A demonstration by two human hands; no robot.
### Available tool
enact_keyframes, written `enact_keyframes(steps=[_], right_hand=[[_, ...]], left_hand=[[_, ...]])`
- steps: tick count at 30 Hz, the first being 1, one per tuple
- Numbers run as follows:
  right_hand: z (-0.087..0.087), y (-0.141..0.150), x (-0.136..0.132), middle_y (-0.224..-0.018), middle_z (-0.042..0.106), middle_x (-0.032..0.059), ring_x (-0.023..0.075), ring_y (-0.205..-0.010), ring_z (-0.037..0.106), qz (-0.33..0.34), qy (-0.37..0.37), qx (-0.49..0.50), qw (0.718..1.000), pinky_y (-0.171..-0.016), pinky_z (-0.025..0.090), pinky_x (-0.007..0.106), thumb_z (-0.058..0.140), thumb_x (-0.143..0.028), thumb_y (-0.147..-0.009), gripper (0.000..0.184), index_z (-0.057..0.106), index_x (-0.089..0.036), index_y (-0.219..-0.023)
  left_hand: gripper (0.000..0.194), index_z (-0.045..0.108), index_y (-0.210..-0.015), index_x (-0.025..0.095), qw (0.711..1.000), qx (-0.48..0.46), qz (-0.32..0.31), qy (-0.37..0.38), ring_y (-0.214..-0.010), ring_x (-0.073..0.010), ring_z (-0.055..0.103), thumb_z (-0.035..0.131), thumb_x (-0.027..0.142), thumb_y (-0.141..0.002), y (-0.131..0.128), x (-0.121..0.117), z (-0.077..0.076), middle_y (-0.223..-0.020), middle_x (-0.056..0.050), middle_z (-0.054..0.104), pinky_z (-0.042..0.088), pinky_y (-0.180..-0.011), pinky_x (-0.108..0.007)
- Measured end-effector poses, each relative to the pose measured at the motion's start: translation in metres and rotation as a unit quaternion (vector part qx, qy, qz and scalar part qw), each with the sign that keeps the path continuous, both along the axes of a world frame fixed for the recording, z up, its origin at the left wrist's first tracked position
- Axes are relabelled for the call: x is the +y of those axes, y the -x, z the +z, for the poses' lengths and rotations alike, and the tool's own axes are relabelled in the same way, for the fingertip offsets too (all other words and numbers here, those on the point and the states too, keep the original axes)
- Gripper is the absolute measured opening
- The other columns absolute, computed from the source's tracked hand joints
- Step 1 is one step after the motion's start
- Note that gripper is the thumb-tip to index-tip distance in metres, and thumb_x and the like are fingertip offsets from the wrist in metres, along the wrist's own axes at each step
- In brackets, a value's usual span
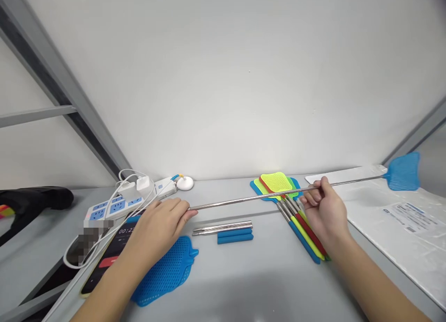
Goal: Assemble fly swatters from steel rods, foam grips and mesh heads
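A fly swatter with a blue head and a long, extended metal rod spans the space above the table. My left hand is closed round its left end, where the grip is mostly hidden. My right hand pinches the rod between thumb and fingers, partway toward the head. Below the rod lie several short metal tubes beside blue grip sleeves. Loose blue swatter heads rest near my left forearm. Close to my right hand is a fanned pile of swatters in yellow, red, green and blue.
At the left, a power strip carries chargers and white cables. A phone with a lit timer lies partly behind my left arm. A round white device sits by the wall. Clear plastic packaging covers the right side of the table.
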State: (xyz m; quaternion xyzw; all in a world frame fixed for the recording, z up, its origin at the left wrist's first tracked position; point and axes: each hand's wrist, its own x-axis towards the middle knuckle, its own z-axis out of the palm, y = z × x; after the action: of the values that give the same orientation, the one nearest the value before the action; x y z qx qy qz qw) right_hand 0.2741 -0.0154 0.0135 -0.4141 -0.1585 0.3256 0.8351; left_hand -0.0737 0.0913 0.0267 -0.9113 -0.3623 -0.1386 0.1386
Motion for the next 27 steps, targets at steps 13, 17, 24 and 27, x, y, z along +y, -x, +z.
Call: enact_keyframes(steps=[13,17,24,27], right_hand=[[-0.005,0.053,-0.009,-0.055,0.044,-0.0056,0.0103,-0.050,0.039,0.116,0.025,-0.077,0.990,-0.051,0.044,0.025,0.063,-0.048,-0.087,0.027,0.057,-0.022,-0.079],[-0.010,0.063,-0.012,-0.062,0.054,-0.0037,0.0121,-0.055,0.050,0.144,0.026,-0.130,0.981,-0.055,0.048,0.027,0.070,-0.043,-0.083,0.023,0.059,-0.023,-0.085],[-0.018,0.082,-0.019,-0.064,0.060,-0.0006,0.0131,-0.055,0.056,0.248,0.076,-0.230,0.938,-0.055,0.048,0.027,0.072,-0.043,-0.081,0.025,0.063,-0.020,-0.079],[-0.016,0.071,-0.019,-0.065,0.061,-0.0005,0.0124,-0.056,0.056,0.221,0.070,-0.235,0.944,-0.056,0.048,0.027,0.071,-0.041,-0.083,0.022,0.065,-0.021,-0.082]], left_hand=[[0.030,0.059,-0.092,0.020,1.000,0.006,-0.014,0.009,-0.074,-0.0195,0.060,0.035,0.035,-0.103,-0.024,-0.024,-0.019,-0.079,-0.002,0.063,0.037,-0.065,-0.031],[0.032,0.059,-0.093,0.020,0.999,0.010,-0.022,0.021,-0.069,-0.0175,0.062,0.032,0.035,-0.103,-0.029,-0.033,-0.028,-0.078,-0.001,0.063,0.035,-0.057,-0.029],[0.032,0.061,-0.100,0.020,0.997,-0.016,-0.075,-0.004,-0.062,-0.0164,0.058,0.034,0.038,-0.103,-0.039,-0.045,-0.031,-0.073,0.000,0.063,0.032,-0.053,-0.029],[0.034,0.061,-0.103,0.019,0.997,-0.034,-0.074,-0.010,-0.066,-0.0187,0.057,0.035,0.041,-0.102,-0.032,-0.037,-0.021,-0.076,-0.002,0.064,0.036,-0.061,-0.031]])
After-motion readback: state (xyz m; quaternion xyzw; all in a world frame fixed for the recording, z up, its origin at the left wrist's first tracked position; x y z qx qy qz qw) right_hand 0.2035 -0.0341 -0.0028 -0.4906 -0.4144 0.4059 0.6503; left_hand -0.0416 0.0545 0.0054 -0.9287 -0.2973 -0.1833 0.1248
